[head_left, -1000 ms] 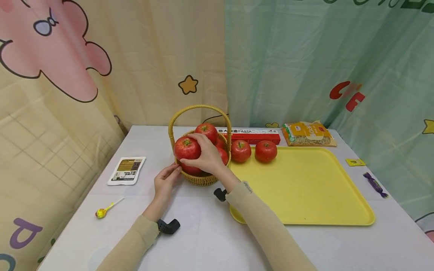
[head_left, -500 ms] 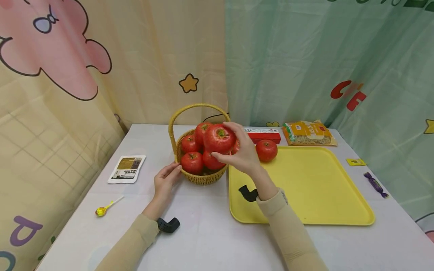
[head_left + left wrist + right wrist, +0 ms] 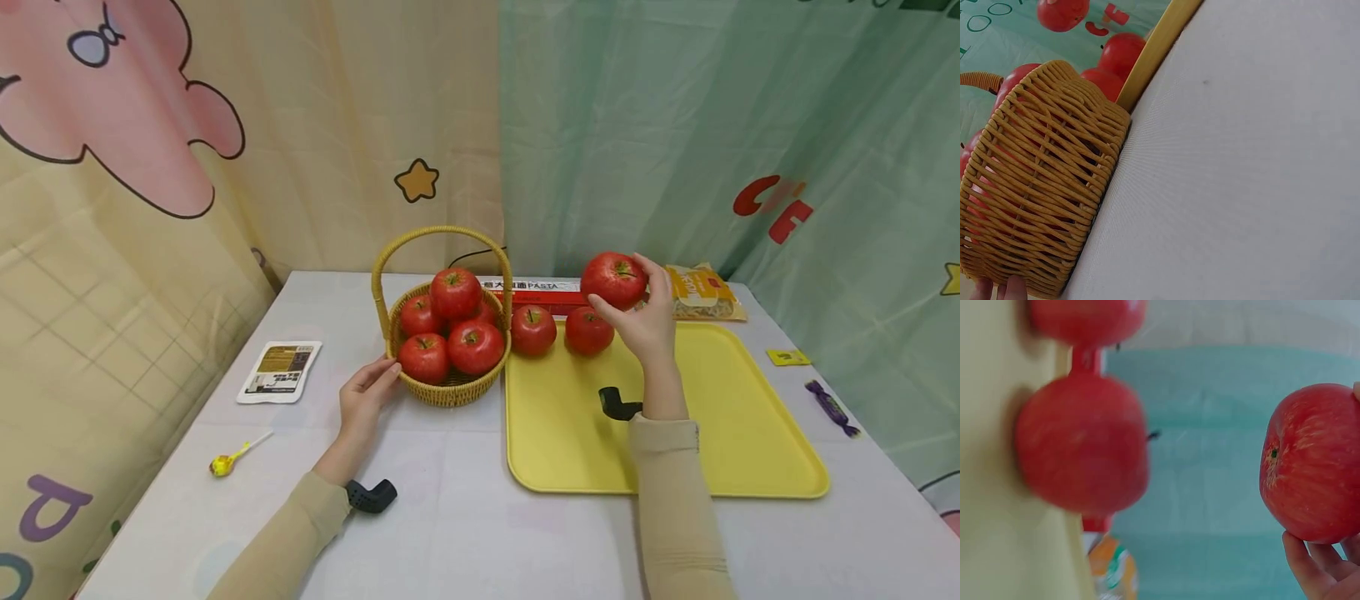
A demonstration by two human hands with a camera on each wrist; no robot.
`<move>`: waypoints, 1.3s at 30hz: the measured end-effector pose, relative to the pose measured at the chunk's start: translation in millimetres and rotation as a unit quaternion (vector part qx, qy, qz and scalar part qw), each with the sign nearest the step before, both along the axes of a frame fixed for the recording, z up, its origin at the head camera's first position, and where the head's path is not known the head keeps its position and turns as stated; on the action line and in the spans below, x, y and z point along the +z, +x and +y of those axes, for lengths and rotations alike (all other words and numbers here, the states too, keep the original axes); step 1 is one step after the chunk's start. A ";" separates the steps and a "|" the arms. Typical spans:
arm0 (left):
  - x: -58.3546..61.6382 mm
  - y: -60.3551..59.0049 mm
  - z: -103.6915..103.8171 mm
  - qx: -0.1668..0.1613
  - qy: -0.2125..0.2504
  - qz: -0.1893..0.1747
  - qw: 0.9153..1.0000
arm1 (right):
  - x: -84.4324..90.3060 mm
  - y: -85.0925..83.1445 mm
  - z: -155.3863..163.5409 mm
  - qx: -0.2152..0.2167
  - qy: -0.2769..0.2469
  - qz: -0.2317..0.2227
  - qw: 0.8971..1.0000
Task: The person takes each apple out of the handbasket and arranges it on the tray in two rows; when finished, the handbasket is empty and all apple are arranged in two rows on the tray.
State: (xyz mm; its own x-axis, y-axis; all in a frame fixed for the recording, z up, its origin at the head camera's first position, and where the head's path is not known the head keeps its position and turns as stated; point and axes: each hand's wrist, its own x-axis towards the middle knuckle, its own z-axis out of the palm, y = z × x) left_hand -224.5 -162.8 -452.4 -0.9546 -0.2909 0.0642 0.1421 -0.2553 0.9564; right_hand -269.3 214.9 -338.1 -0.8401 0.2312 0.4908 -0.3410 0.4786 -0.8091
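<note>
Flat white packet [image 3: 303, 385] with gold-black label [image 3: 281, 367], print too small. Left hand [image 3: 363, 404]: fingers touch round yellow-brown wicker basket [image 3: 447, 396] of red apples [image 3: 456, 292]; gripping or not, cannot tell. Red-and-white oblong box [image 3: 543, 297]: "PASTA". Round red apple [image 3: 612, 280] raised over yellow plastic tray [image 3: 750, 408], grasped between right hand's [image 3: 651, 321] thumb and fingers. Orange bag [image 3: 703, 287], lettering unreadable.

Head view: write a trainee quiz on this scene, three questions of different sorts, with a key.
1. How many apples rest on the yellow tray?
2. True or false: the left hand holds an apple.
3. Which lies to the right of the tray?
A) lollipop
B) purple candy
C) white packet

Key:
1. Two.
2. False; it touches the basket, while the right hand holds one apple.
3. B.
</note>
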 end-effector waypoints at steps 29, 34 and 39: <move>1.3 1.0 -0.7 0.002 -0.038 -0.011 0.999 | -85.0 -24.0 70.7 -0.106 0.051 -0.196 0.973; 1.8 1.1 -1.2 0.000 -0.042 -0.008 0.999 | -85.4 -24.3 70.3 -0.095 0.039 -0.199 0.975; 2.2 1.0 -0.7 0.001 -0.037 -0.011 0.999 | -82.9 -22.7 70.0 -0.090 0.025 -0.201 0.975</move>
State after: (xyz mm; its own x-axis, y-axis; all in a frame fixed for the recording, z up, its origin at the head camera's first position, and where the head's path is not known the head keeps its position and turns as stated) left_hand -223.5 -163.6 -450.3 -0.9556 -0.2873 0.0654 0.1218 -0.1830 0.9755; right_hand -292.0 285.0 -420.9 -0.9152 0.3763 0.1444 0.0919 0.5437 -0.8342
